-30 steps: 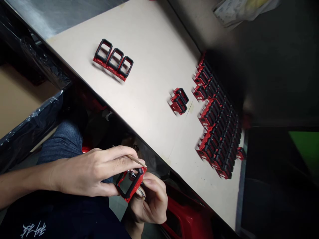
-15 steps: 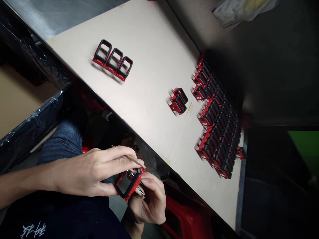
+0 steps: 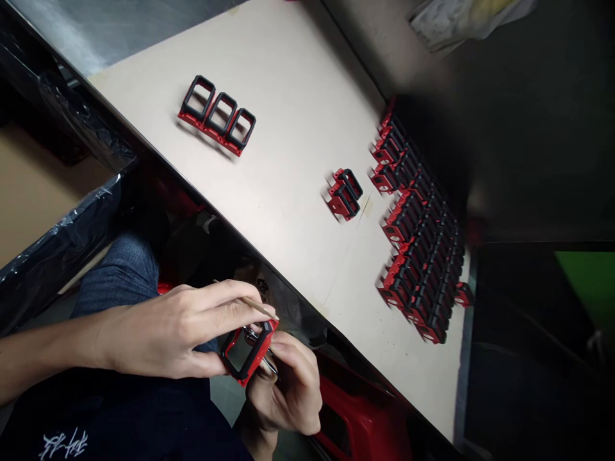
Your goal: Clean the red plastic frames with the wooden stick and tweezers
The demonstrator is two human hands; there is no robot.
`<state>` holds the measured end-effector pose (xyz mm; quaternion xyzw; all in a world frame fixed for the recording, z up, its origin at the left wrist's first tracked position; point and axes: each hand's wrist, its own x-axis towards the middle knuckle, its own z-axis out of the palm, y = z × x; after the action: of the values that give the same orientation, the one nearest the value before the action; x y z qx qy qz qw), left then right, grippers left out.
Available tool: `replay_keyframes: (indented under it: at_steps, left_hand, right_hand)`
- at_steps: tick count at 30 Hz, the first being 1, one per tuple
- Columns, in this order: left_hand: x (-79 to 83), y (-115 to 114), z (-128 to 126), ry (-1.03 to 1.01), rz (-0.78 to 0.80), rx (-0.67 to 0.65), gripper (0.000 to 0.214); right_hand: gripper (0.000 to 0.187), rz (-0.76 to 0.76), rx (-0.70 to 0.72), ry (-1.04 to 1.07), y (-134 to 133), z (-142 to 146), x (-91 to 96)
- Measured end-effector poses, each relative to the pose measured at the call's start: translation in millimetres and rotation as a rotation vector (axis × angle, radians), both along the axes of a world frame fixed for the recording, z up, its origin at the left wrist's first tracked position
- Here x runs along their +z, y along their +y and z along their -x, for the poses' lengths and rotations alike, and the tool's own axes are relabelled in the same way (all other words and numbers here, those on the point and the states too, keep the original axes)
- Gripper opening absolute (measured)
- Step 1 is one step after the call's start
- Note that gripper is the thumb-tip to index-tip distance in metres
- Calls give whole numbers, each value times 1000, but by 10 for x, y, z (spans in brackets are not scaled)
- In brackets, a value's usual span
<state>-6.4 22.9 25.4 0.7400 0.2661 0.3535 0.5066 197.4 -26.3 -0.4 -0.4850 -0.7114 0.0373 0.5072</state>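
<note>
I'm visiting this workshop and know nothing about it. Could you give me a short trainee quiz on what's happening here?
1. True or false: the left hand is holding a thin wooden stick.
2. Fill in the blank: the frame held by the right hand is red and ____.
3. How many frames make up the short row on the beige tabletop?

Key: 1. True; 2. black; 3. three

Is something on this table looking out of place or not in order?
Yes: one red-and-black frame lies apart at the lower end of the rows, turned out of line with the neat block of frames on the beige table.
</note>
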Motion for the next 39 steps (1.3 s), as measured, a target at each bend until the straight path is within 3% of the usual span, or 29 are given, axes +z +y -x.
replay_keyframes:
  at_steps: [7,13,19,23,25,30,34,36,39]
  left_hand:
    - [-29,0,-4,-41,8,22,57]
    - [-59,5,-2,-102,34,58,63]
    - [-185,10,17,-273,130,69,85]
    - [-287,-16,49,-497,391,6,91]
    - [-339,-26,65,-561,438,-15,90]
    - [-433,-24,78,-603,399,9,79]
    - [-435,4,75,-572,349,28,75]
    - [-414,22,74,-542,318,41,75]
    - [-366,45,75,-443,220,65,75]
  right_hand:
    - [13,75,47,113,-20,-48,-59]
    - [9,270,14,497,-24,-109,-45]
    - [18,746,315,1154,85,-125,15]
    - [14,862,502,1489,232,-32,39]
    - [12,887,589,1577,287,44,50]
    - [8,914,802,1624,313,236,65]
    - [14,913,793,1647,303,290,69]
    - [19,929,714,1505,308,280,91]
    - [22,910,533,1003,333,263,170]
